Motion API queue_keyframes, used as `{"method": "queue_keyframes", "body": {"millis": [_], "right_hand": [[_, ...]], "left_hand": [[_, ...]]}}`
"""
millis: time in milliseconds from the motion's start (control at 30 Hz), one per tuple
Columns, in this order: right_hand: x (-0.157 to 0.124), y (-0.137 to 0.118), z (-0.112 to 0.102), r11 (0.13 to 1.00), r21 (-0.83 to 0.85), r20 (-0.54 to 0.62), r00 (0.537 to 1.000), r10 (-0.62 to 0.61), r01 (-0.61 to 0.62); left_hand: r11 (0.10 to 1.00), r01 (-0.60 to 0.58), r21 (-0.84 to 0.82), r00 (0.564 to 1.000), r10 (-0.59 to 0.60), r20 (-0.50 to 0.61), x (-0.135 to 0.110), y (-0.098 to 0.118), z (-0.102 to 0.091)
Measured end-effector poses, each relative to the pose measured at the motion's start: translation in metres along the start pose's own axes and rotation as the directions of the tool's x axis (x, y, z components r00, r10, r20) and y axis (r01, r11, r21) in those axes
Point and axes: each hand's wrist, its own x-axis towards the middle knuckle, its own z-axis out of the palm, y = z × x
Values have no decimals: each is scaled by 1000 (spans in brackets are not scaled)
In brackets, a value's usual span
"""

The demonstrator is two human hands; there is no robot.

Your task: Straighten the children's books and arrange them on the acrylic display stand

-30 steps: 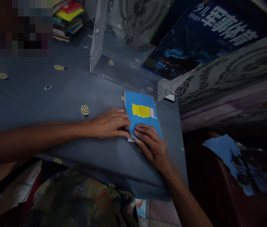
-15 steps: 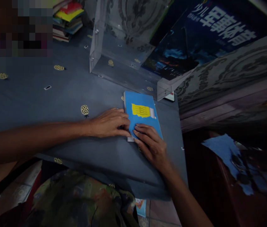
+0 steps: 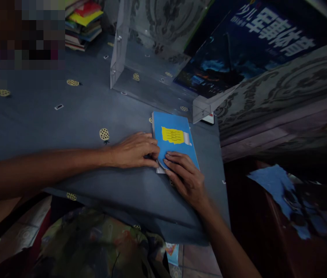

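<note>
A blue book (image 3: 175, 120) with a yellow printed patch on its cover lies flat on the cloth-covered table. My left hand (image 3: 136, 150) is at the book's lower left edge, fingers curled and thumb stretched toward the corner. On the lower part of the cover rests my right hand (image 3: 184, 174), its fingers bent over the blue surface and its thumb at the near edge. Between the two hands the cover's near left corner is slightly raised, with pale pages showing under it. The fingertips of my left hand are partly hidden.
Behind the book stands a clear acrylic rack (image 3: 152, 92) holding a large dark blue book (image 3: 224, 58). A phone (image 3: 209, 118) lies by the rack's right end. A book stack (image 3: 84, 29) sits at the back left. Blue cloth (image 3: 276, 181) lies beyond the table's right edge.
The near left corner of the cover is lifted a little more, and the left thumb has drawn back slightly. The book and both hands otherwise stay in place.
</note>
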Motion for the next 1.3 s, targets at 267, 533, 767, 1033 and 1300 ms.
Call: {"method": "queue_keyframes", "body": {"millis": [267,533,767,1033,1300], "right_hand": [[1,0,1,1000,7,-14,1000,-1,1],[1,-1,0,1000,5,-4,1000,19,-19],[1,1,0,1000,3,-6,1000,-12,12],[0,1,0,1000,5,3,1000,2,-2],[1,0,0,1000,18,-11,1000,10,-10]], "left_hand": [[1000,-2,-4,1000,2,-4,0,2,-1],[1000,1,0,1000,-1,-7,0,0,1],[1000,11,-3,1000,-11,-4,0,1,0],[999,0,43,1000,0,-6,-1,0,2],[1000,13,-18,1000,-12,18,1,2,-2]]}}
